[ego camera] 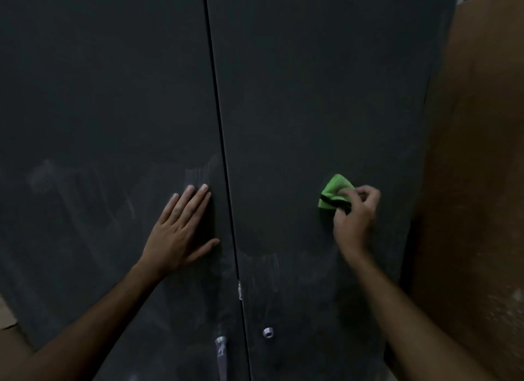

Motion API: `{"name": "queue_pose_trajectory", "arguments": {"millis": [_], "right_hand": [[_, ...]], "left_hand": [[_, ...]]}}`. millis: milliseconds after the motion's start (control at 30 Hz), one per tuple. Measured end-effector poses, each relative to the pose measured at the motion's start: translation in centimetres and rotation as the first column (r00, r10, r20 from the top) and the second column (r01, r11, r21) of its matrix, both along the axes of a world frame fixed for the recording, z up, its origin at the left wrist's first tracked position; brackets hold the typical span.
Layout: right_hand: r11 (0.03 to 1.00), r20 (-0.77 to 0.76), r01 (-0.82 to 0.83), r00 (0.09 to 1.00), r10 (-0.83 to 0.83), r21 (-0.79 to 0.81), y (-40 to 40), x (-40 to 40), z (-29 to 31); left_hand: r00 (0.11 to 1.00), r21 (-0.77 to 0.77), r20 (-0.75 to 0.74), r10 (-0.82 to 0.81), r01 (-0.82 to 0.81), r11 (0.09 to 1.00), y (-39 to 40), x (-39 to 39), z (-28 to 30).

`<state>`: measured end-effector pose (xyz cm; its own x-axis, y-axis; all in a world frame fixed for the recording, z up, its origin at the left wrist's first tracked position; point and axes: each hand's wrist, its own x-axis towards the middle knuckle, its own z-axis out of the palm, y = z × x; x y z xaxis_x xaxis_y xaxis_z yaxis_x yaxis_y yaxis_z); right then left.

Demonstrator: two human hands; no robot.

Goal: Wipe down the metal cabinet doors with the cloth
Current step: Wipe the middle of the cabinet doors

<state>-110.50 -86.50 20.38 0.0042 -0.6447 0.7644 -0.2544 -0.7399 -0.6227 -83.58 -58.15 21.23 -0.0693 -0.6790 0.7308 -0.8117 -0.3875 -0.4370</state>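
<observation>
A: Left side?
B: I see the left hand (181,233) flat, fingers straight, pressing the left door (107,111) beside the centre seam. Smears around it.
A: Handle?
B: Metal handle (221,352) low by the seam, lock (268,332) just right of it.
A: Right?
B: Right hand (355,213) pinches the bunched green cloth (334,192) against the right door (326,97). Brown panel (476,182) at the far right.

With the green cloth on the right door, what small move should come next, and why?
Probably sweep the green cloth, gripped by the right hand, down and leftward across the right door: pale smudges show below. The left hand lies flat on the left door.
</observation>
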Motion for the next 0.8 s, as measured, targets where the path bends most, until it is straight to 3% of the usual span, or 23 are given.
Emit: {"name": "queue_pose_trajectory", "arguments": {"millis": [67, 133, 200, 300, 367, 433, 500, 567, 700, 767, 800], "right_hand": [[0.989, -0.097, -0.055, 0.994, 0.042, -0.136, 1.7, 1.2, -1.2], [0.952, -0.346, -0.189, 0.933, 0.098, -0.24, 2.8, 0.3, -4.4], [0.953, -0.442, -0.214, 0.891, 0.1, -0.216, 1.2, -2.0, -5.4], [1.0, -0.203, -0.001, 0.979, 0.006, 0.025, -2.7, -3.7, -1.7], [0.999, -0.09, 0.037, 0.995, -0.034, 0.035, -2.9, -2.8, 0.5], [0.994, -0.133, -0.04, 0.991, 0.026, -0.1, -1.3, -1.5, 0.0], [0.959, -0.347, -0.176, 0.933, 0.092, -0.22, 0.1, -1.7, -3.4], [0.96, -0.462, -0.195, 0.883, 0.083, -0.199, -0.8, -3.7, -5.3], [0.992, -0.188, 0.112, 0.977, -0.098, 0.065, -5.9, -5.8, -0.7], [0.994, -0.093, 0.099, 0.991, -0.095, 0.042, -5.3, -4.4, 0.9], [0.999, -0.119, 0.038, 0.992, -0.041, -0.024, -4.2, -3.6, 0.6]], "left_hand": [[1.0, -0.004, 0.005, 0.003, -0.003, 1.0, 0.0, 0.1, 0.0], [1.0, -0.002, 0.015, 0.009, -0.009, 1.0, 0.1, 0.2, 0.1], [1.0, -0.006, 0.019, 0.005, -0.005, 1.0, 0.1, 0.2, 0.2], [1.0, -0.012, 0.013, -0.005, 0.005, 1.0, 0.1, 0.1, 0.1], [1.0, -0.017, 0.01, -0.001, 0.001, 1.0, 0.0, 0.0, 0.0], [1.0, -0.009, 0.003, 0.011, -0.011, 1.0, 0.0, -0.1, 0.0], [1.0, 0.002, -0.007, 0.019, -0.019, 1.0, 0.0, -0.2, 0.1], [1.0, 0.011, -0.016, 0.026, -0.026, 1.0, 0.1, -0.4, 0.2], [0.999, 0.007, -0.033, 0.034, -0.033, 0.999, 0.1, -0.8, 0.2], [0.998, 0.004, -0.044, 0.037, -0.037, 0.999, 0.1, -1.0, 0.0], [0.998, 0.001, -0.047, 0.04, -0.04, 0.999, 0.0, -1.1, 0.0]]}}
